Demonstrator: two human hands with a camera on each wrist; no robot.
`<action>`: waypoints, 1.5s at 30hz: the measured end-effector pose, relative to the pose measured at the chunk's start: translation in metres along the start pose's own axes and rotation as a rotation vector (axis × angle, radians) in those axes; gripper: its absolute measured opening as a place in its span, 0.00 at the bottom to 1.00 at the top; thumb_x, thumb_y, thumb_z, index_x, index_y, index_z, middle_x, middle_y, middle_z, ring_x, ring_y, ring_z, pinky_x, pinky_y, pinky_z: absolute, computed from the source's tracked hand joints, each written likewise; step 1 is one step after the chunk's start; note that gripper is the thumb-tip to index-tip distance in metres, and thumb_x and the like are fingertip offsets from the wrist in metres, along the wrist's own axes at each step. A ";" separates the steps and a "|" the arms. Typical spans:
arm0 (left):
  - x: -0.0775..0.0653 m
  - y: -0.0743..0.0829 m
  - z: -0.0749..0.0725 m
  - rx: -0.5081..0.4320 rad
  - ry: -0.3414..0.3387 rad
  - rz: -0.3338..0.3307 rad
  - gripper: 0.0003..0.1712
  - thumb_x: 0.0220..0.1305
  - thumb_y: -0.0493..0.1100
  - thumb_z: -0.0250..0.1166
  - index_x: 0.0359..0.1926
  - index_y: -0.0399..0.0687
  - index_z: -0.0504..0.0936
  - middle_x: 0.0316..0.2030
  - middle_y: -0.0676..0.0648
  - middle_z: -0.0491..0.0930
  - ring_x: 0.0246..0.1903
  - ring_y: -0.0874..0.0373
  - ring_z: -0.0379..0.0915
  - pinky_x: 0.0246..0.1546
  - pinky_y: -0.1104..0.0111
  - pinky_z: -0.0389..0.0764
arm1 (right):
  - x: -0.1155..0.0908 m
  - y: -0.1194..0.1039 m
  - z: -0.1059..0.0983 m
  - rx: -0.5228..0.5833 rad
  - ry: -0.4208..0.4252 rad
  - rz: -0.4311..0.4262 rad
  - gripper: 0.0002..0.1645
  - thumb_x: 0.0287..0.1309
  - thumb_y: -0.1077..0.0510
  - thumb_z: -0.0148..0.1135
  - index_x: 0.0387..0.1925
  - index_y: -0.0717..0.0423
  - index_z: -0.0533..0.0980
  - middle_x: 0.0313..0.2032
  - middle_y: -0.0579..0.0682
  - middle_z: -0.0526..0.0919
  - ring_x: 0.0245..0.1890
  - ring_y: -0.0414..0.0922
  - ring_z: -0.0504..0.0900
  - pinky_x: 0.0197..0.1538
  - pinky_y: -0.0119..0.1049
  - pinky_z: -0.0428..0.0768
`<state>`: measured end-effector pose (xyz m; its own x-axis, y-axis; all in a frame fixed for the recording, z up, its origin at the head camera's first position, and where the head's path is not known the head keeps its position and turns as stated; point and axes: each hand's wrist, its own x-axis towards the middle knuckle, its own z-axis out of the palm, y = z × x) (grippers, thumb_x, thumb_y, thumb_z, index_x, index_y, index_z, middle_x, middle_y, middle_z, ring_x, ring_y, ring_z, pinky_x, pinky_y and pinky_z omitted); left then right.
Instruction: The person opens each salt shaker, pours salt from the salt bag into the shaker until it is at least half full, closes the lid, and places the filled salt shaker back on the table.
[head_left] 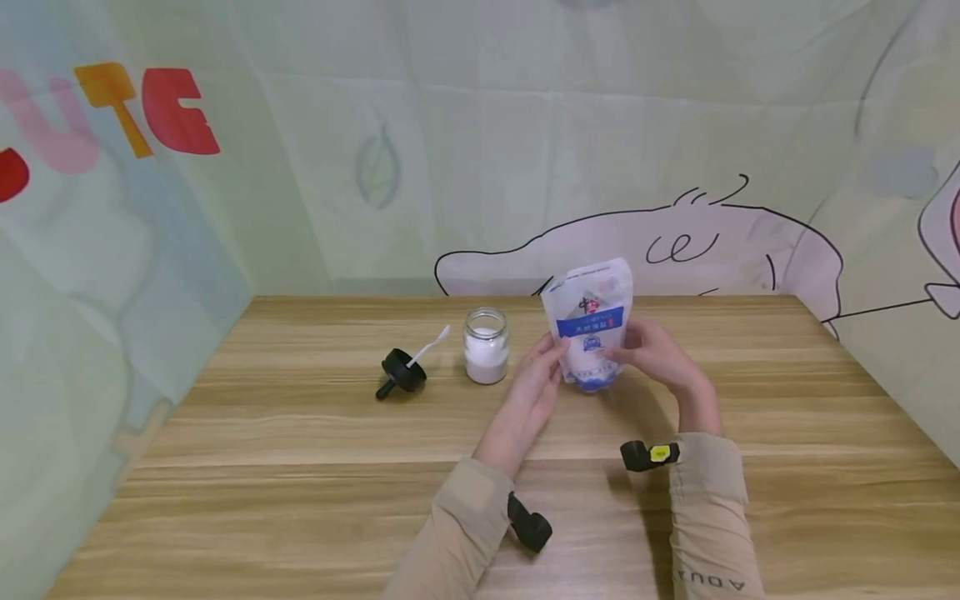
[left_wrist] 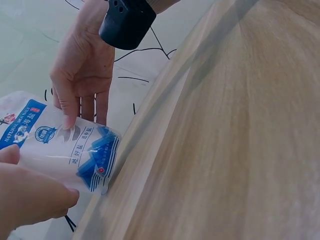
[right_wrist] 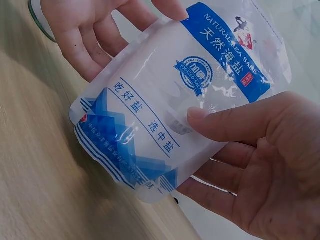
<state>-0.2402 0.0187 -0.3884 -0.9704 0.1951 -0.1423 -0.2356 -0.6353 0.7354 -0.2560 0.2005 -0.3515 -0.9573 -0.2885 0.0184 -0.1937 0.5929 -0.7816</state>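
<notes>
A white and blue bag of sea salt is held upright over the table between both hands, its bottom edge close over the wood. My left hand grips the bag's left side, thumb on the front. On the other side my right hand pinches it, with the thumb pressed on the printed front and the fingers behind. Left of the bag stands a lidless glass jar with white grains inside. Farther left lies a black lid with a small white spoon sticking up from it.
The wooden table ends at the back against a printed cloth backdrop. Black wrist cameras are strapped over both beige sleeves.
</notes>
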 end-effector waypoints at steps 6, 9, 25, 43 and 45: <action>0.001 0.000 0.000 0.006 -0.001 -0.002 0.26 0.68 0.36 0.54 0.67 0.39 0.65 0.71 0.44 0.61 0.73 0.50 0.51 0.76 0.61 0.45 | 0.001 0.003 -0.001 0.032 -0.012 0.004 0.33 0.59 0.60 0.61 0.64 0.66 0.65 0.58 0.68 0.75 0.59 0.62 0.74 0.64 0.58 0.69; 0.001 0.000 0.001 0.005 0.002 -0.009 0.27 0.68 0.37 0.54 0.68 0.39 0.64 0.71 0.44 0.60 0.73 0.50 0.50 0.76 0.62 0.45 | 0.001 0.005 -0.002 0.042 -0.021 0.011 0.33 0.59 0.60 0.61 0.64 0.66 0.64 0.59 0.68 0.74 0.60 0.63 0.74 0.65 0.59 0.69; 0.001 0.000 0.000 0.022 -0.006 -0.021 0.29 0.69 0.37 0.53 0.69 0.37 0.61 0.72 0.41 0.58 0.74 0.49 0.49 0.76 0.61 0.46 | 0.001 0.009 -0.003 0.054 -0.039 0.016 0.34 0.56 0.61 0.63 0.63 0.67 0.65 0.58 0.68 0.75 0.58 0.62 0.74 0.64 0.60 0.68; 0.001 -0.002 0.001 0.020 -0.034 -0.041 0.28 0.68 0.38 0.55 0.68 0.42 0.64 0.71 0.45 0.61 0.74 0.52 0.50 0.76 0.63 0.46 | -0.002 0.014 -0.005 0.095 -0.034 0.031 0.35 0.55 0.62 0.63 0.64 0.67 0.63 0.58 0.69 0.74 0.59 0.62 0.73 0.65 0.59 0.67; 0.000 -0.002 0.002 0.021 -0.035 -0.037 0.27 0.69 0.38 0.54 0.68 0.42 0.64 0.71 0.44 0.61 0.73 0.51 0.50 0.76 0.62 0.46 | -0.002 0.013 -0.005 0.100 -0.035 0.038 0.36 0.55 0.62 0.63 0.64 0.67 0.63 0.58 0.69 0.74 0.59 0.62 0.73 0.66 0.59 0.66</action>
<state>-0.2400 0.0210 -0.3885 -0.9586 0.2443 -0.1466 -0.2696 -0.6113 0.7441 -0.2580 0.2126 -0.3587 -0.9551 -0.2945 -0.0332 -0.1332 0.5267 -0.8396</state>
